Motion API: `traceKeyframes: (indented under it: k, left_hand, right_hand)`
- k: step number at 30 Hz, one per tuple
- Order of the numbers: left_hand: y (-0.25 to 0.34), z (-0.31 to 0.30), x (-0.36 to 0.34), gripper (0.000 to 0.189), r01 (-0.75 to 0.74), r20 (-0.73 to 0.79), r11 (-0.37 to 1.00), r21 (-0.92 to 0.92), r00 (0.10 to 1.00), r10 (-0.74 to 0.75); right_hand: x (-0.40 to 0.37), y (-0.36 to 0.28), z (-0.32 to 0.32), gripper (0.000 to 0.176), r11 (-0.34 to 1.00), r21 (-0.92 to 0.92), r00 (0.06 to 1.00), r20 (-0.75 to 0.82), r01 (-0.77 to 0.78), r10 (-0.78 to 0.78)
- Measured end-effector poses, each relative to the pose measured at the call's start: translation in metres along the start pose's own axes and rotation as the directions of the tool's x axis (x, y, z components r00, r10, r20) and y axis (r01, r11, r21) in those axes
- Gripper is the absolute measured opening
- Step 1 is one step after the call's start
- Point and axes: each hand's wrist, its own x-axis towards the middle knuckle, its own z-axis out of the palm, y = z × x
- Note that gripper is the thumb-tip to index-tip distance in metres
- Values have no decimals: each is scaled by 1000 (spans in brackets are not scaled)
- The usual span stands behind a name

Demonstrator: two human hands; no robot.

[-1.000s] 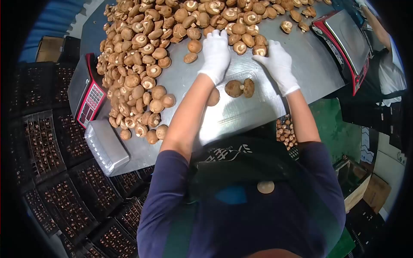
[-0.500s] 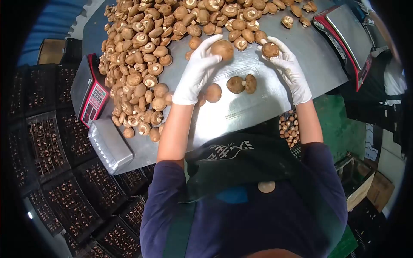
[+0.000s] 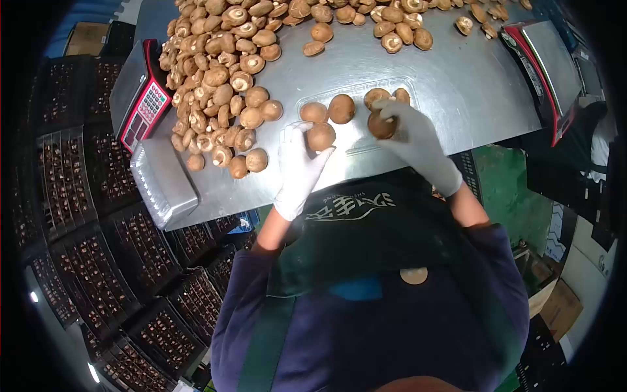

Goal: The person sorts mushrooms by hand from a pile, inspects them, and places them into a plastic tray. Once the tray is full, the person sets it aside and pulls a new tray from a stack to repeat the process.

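My left hand [image 3: 301, 163], in a white glove, has its thumb and fingers around a brown mushroom [image 3: 321, 136] near the table's front edge. My gloved right hand [image 3: 415, 140], slightly blurred, grips a darker mushroom [image 3: 382, 125] by its fingertips. Between and beyond my hands, a round mushroom [image 3: 341, 109] and a paler one [image 3: 314, 113] lie beside a clear plastic tray [image 3: 359, 145]. Two more mushrooms sit just past my right fingers, partly hidden. A large heap of mushrooms [image 3: 215, 78] covers the left and back of the metal table [image 3: 457, 85].
A red-framed scale [image 3: 145, 114] stands at the left, above a stack of clear trays [image 3: 163, 183]. Another red scale [image 3: 539, 65] is at the right. Black crates of mushrooms [image 3: 98, 281] fill the lower left. A green surface [image 3: 499, 189] shows at the right.
Both hands have come back toward my body, each with a mushroom. More mushrooms now lie together around the clear tray. The view has shifted slightly.
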Motion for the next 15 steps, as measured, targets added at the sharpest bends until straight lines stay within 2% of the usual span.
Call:
traceKeyframes:
  k: [2, 3, 5, 6, 8, 9, 10, 11, 12, 13, 15]
  left_hand:
    - [-1, 4, -1, 62, -8, -3, 1000, 13, 1000, 8]
    - [-2, 6, -2, 64, -16, -1, 1000, 27, 1000, 16]
    - [-1, 1, -1, 67, -22, 28, 998, 58, 999, 20]
    - [-2, -2, -1, 68, -18, 29, 1000, 24, 999, 17]
    - [-3, -10, -2, 64, -37, 10, 996, -79, 999, 38]
    - [-3, -16, 0, 56, 22, 18, 986, -162, 1000, -20]
    - [-4, -22, 4, 52, 13, -13, 989, -147, 1000, -15]
    - [-6, -26, 12, 48, 1, -50, 991, -132, 999, -8]
    - [-7, -27, 24, 38, 36, -76, 986, -163, 996, -49]
    - [-17, -26, 40, 31, 10, -87, 995, -103, 996, -19]
    - [-20, -17, 78, 27, -104, -139, 989, -104, 986, 89]
  right_hand:
    - [-4, 3, 14, 42, 937, -176, 952, -3, 301, -306]
    - [-10, 2, 12, 42, 937, -179, 952, -2, 299, -305]
    - [-29, -2, -2, 41, 948, -230, 975, 65, 221, -212]
    - [-41, -11, -16, 41, 983, -157, 993, 84, 94, -81]
    - [-60, -26, -50, 42, 912, -404, 980, 201, 70, 14]
    - [-75, -19, -63, 46, 821, -551, 964, 265, 148, 4]
    - [-93, -12, -79, 60, 697, -717, 891, 335, 30, 307]
    - [-106, -12, -88, 63, 609, -789, 910, 310, 84, 276]
    - [-103, -15, -94, 55, 578, -806, 938, 286, 127, 194]
    - [-101, -17, -97, 48, 542, -823, 957, 267, 167, 111]
    - [-76, -12, -94, 38, 726, -682, 990, 142, 83, 21]
